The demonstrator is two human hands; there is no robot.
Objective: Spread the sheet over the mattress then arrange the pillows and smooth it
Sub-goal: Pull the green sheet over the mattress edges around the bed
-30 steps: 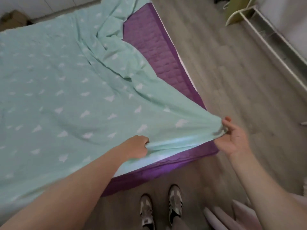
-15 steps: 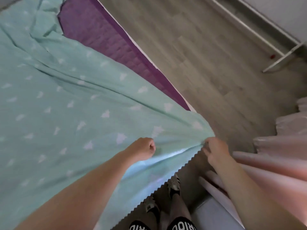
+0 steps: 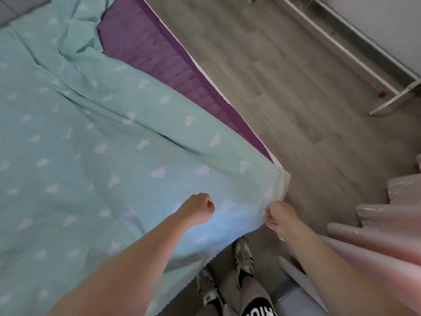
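Note:
A mint-green sheet (image 3: 95, 142) with small white shapes lies creased over most of the purple quilted mattress (image 3: 150, 49). A bare purple strip shows along the mattress's right side. My left hand (image 3: 198, 208) is a closed fist resting on the sheet near its front corner; what it grips is hidden. My right hand (image 3: 279, 217) pinches the sheet's corner just past the mattress corner, and the cloth hangs down over that corner. No pillows are in view.
Grey wood floor (image 3: 284, 92) runs along the bed's right side. A white metal rack (image 3: 364, 60) stands by the wall at the upper right. Pink curtain folds (image 3: 376, 229) hang at my right. My sneakers (image 3: 243, 258) stand close to the bed's foot.
The sheet's corner has been drawn down over the mattress's front corner, hiding the purple front edge. Both hands moved closer together, and my view swung.

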